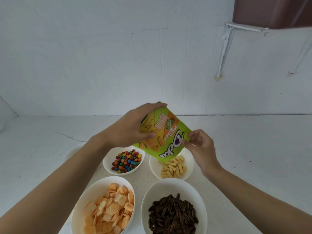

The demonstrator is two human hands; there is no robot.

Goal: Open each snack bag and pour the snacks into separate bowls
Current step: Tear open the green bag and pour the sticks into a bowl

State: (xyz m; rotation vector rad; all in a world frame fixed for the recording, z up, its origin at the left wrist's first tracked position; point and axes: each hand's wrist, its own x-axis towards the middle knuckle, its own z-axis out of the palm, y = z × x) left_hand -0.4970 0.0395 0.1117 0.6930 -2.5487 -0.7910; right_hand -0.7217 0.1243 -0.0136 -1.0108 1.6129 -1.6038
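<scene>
White table point(253, 157) carries four filled bowls point(84, 195). Green snack bag point(168, 141) is tipped upside down over the far-right bowl point(190, 168) of yellow sticks point(173, 168). Left hand point(133, 127) grips its top end, right hand point(200, 146) pinches its side edge.

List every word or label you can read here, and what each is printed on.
"Deka": white brand lettering on the green snack bag, upside down.
"Mini Bites": beside it, same bag.
"DURIAN": orange panel, same bag; probably reads so.
Side-panel print and green badge: too small to read.
</scene>
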